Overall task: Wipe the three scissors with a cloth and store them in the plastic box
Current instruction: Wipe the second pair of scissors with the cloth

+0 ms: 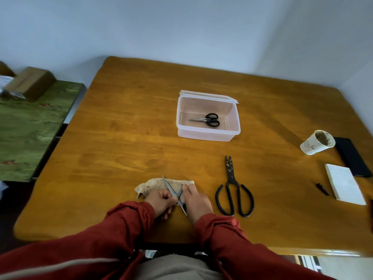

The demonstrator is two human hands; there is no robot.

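A clear plastic box [207, 134] stands open mid-table with small black-handled scissors [207, 119] lying inside. Large black-handled scissors [232, 188] lie flat on the wooden table, blades pointing away from me. Near the front edge a beige cloth [155, 183] lies on the table. Over it a third pair of scissors [170, 188] is spread open, one blade pointing up to the left. My left hand [161, 203] grips these scissors at the pivot. My right hand [196, 201] pinches the cloth against the other blade; the handles are hidden under it.
At the right stand a used paper cup [316, 142], a black phone [352, 156], a white notepad [343, 183] and a small black clip [323, 188]. A green-covered side table [30, 126] with cardboard boxes sits to the left.
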